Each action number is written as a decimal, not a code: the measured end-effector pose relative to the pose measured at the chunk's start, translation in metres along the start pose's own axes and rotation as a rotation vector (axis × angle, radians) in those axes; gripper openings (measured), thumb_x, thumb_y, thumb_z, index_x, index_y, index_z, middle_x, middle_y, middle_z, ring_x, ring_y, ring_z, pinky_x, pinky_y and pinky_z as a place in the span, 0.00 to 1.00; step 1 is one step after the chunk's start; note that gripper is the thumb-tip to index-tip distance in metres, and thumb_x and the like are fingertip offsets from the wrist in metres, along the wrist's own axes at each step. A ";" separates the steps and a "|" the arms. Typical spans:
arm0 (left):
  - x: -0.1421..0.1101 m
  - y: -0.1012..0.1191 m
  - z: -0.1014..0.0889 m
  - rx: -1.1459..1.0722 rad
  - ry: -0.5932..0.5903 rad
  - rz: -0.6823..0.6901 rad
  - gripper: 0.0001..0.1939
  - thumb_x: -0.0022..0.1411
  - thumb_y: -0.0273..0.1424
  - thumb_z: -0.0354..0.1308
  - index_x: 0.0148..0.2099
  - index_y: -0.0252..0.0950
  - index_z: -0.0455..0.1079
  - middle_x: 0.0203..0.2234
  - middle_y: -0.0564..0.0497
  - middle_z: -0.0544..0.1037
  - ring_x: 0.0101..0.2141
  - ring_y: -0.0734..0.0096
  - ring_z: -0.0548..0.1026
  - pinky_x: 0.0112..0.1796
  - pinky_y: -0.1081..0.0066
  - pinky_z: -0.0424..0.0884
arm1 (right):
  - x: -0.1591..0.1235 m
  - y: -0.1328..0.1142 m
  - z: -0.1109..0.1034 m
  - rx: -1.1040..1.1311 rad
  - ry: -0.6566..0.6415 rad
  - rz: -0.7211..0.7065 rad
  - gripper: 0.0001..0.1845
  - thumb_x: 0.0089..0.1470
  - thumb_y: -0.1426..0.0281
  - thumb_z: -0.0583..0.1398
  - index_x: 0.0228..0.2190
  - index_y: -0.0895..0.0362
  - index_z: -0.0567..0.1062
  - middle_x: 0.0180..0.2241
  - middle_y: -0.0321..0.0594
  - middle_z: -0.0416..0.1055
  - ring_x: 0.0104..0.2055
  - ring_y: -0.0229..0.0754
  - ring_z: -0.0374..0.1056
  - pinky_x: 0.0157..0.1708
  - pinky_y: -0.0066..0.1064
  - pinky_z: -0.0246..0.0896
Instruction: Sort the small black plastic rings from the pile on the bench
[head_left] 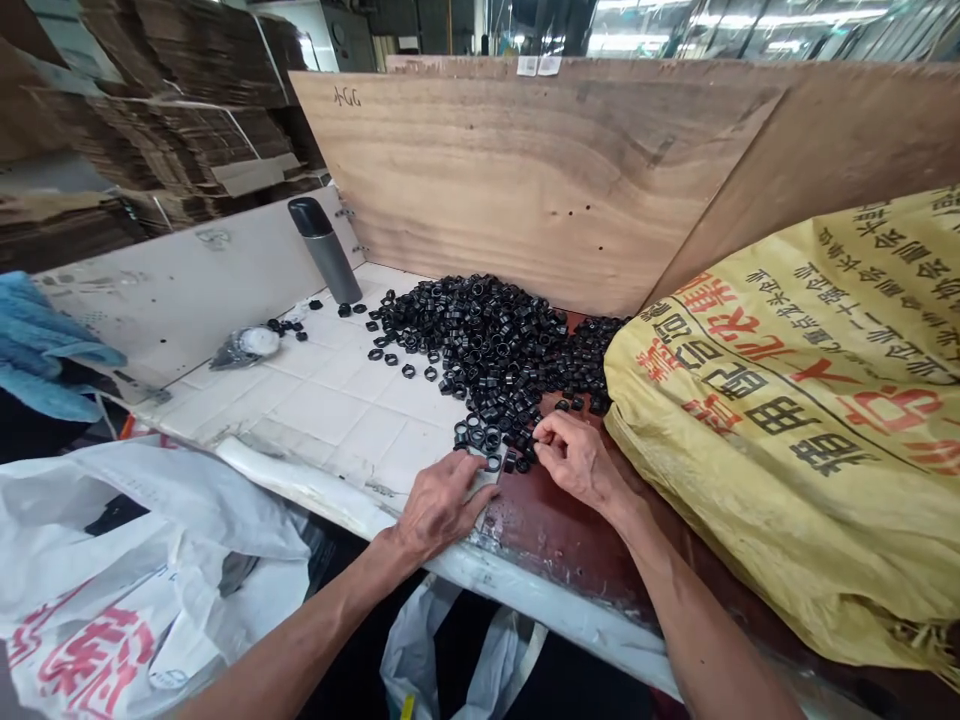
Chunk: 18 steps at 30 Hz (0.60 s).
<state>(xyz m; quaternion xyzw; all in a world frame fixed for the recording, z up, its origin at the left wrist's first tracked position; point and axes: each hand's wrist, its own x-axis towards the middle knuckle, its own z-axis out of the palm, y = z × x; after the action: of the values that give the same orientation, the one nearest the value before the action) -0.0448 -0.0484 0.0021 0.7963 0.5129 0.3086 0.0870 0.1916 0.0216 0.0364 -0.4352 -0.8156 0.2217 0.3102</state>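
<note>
1. Black rings (pixel 480 340) lie heaped on the worktop, spread over its white tiled part (pixel 330 410) and its reddish-brown part (pixel 562 540); a few sit apart at the heap's left edge, and a small cluster lies at its near end, between the two hands.
2. Left hand (pixel 439 505): thumb and fingers parted, the fingertips at the nearest rings; whether they touch one is hard to tell.
3. Right hand (pixel 576 462): fingers curled, with thumb and forefinger close together at the heap's near right edge; I cannot tell whether a ring is pinched there.
4. Yellow printed sack (pixel 787 400) to the right, just beside the heap; wooden board (pixel 510 180) upright behind it.
5. Grey bottle (pixel 330 255) with a black cap, to the heap's left; small clear bag (pixel 244 348) nearer the left wall panel (pixel 172 275); blue cloth (pixel 52 345) at the far left, above a white bag (pixel 165 500).
</note>
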 end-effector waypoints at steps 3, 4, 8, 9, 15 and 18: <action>0.003 0.007 0.008 0.065 -0.014 0.033 0.13 0.68 0.35 0.55 0.53 0.37 0.66 0.32 0.49 0.75 0.31 0.67 0.75 0.32 0.70 0.71 | -0.004 -0.011 -0.005 -0.023 -0.238 0.020 0.05 0.53 0.76 0.59 0.31 0.54 0.70 0.26 0.32 0.67 0.26 0.36 0.63 0.27 0.27 0.55; 0.005 0.009 0.010 0.098 -0.013 0.032 0.12 0.68 0.34 0.55 0.52 0.37 0.68 0.32 0.49 0.76 0.32 0.66 0.75 0.32 0.70 0.70 | -0.005 -0.014 -0.004 -0.052 -0.274 0.028 0.05 0.53 0.76 0.60 0.33 0.54 0.71 0.26 0.32 0.67 0.27 0.37 0.64 0.28 0.27 0.55; 0.012 0.015 0.013 0.229 -0.054 -0.001 0.10 0.69 0.34 0.52 0.46 0.37 0.72 0.33 0.47 0.74 0.34 0.62 0.75 0.32 0.68 0.71 | -0.010 -0.023 0.008 -0.231 -0.245 0.014 0.08 0.54 0.77 0.61 0.36 0.54 0.72 0.33 0.37 0.71 0.34 0.41 0.68 0.33 0.29 0.55; 0.012 0.015 0.013 0.238 -0.065 -0.020 0.10 0.69 0.35 0.52 0.45 0.37 0.72 0.33 0.47 0.74 0.34 0.63 0.75 0.31 0.68 0.71 | -0.011 -0.023 0.011 -0.266 -0.236 0.008 0.07 0.54 0.77 0.60 0.35 0.54 0.72 0.34 0.38 0.71 0.35 0.41 0.68 0.33 0.29 0.56; 0.009 0.010 0.016 0.138 -0.026 0.008 0.08 0.69 0.31 0.51 0.42 0.38 0.71 0.43 0.45 0.74 0.40 0.63 0.75 0.39 0.66 0.74 | -0.010 -0.018 0.014 -0.209 -0.148 -0.013 0.06 0.53 0.77 0.61 0.30 0.55 0.70 0.35 0.39 0.69 0.35 0.41 0.67 0.33 0.29 0.57; 0.005 0.007 0.016 0.050 0.010 0.035 0.05 0.67 0.28 0.52 0.45 0.37 0.67 0.40 0.45 0.76 0.42 0.62 0.75 0.42 0.64 0.74 | -0.007 -0.017 0.011 -0.037 -0.070 0.027 0.06 0.52 0.76 0.62 0.28 0.55 0.69 0.31 0.36 0.68 0.32 0.39 0.66 0.32 0.28 0.58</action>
<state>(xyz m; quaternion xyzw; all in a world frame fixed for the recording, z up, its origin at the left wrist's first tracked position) -0.0283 -0.0447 -0.0054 0.8057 0.5067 0.3011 0.0589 0.1772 0.0053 0.0369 -0.4438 -0.8241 0.2257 0.2701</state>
